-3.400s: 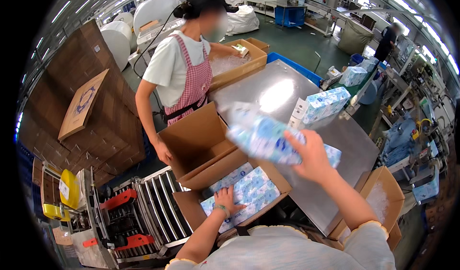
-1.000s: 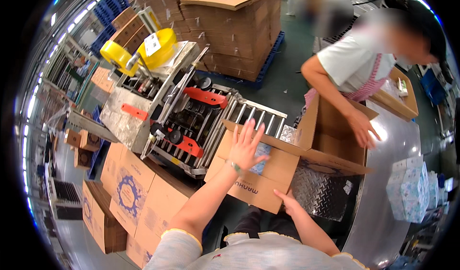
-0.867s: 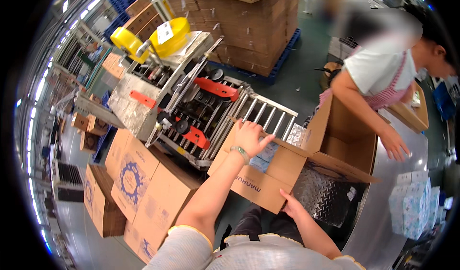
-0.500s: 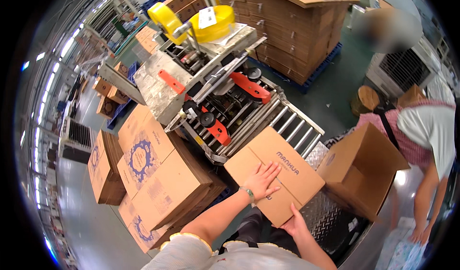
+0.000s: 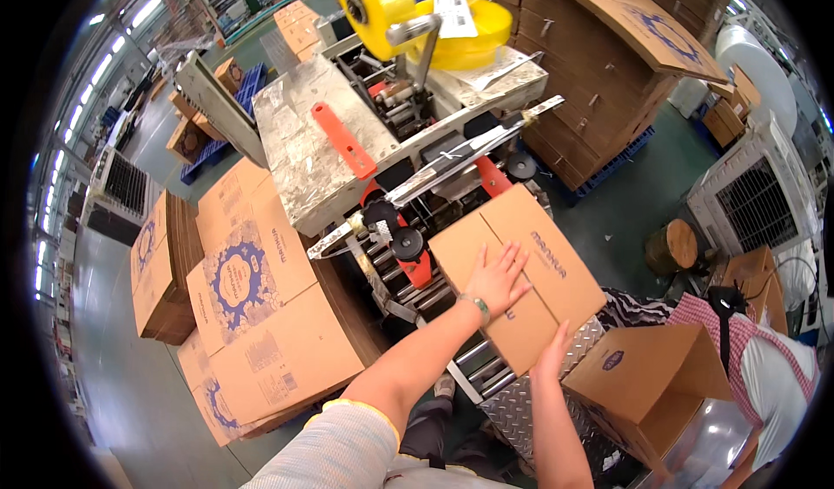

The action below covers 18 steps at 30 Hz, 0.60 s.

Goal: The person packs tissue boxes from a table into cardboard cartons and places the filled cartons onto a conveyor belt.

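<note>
A closed cardboard box (image 5: 556, 250) with dark printing lies on the rollers (image 5: 482, 363) of a carton-taping machine, its far end near the black side wheels. My left hand (image 5: 499, 279) lies flat on the box top, fingers spread across the flaps near the seam. At the near right corner, my right hand (image 5: 552, 354) holds the box edge; some of its fingers are hidden by the box. The machine carries red guards (image 5: 343, 142) and yellow tape rolls (image 5: 373, 7).
Flattened cartons (image 5: 261, 315) are stacked at the left, more (image 5: 591, 81) on a blue pallet at the far right. An open carton (image 5: 647, 380) stands beside a co-worker (image 5: 760, 350) in a checked apron. Diamond-plate metal (image 5: 530, 411) lies below the box.
The box has moved away from me onto the rollers, closer to the taping machine, with both my hands still on it. The view has shifted, and the co-worker's arms have moved.
</note>
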Available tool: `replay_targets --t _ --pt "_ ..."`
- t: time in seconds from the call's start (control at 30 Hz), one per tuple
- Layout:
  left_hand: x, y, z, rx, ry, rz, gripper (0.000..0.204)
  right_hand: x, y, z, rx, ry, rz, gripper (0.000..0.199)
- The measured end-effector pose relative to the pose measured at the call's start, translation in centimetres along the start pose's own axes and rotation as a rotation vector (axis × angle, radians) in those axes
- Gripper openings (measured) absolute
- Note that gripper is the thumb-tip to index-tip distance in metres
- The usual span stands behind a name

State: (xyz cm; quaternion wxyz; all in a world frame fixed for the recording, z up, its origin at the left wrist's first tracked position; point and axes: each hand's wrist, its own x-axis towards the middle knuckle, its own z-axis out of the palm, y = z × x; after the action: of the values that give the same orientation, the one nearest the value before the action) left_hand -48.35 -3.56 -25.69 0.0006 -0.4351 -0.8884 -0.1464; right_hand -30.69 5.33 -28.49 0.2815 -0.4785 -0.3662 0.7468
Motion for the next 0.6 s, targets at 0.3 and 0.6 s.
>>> replay_targets --t 0.3,0.6 --pt "0.1 -9.9 -3.5 -0.088 0.166 -0.018 0.052 6.0 3.2 10.6 -0.317 -0.091 -0.283 0.068" --pt "-35.7 -11.1 -4.7 0.005 -0.166 -0.328 0.059 7.7 0.5 16.2 -0.454 -0.475 0.317 0.109"
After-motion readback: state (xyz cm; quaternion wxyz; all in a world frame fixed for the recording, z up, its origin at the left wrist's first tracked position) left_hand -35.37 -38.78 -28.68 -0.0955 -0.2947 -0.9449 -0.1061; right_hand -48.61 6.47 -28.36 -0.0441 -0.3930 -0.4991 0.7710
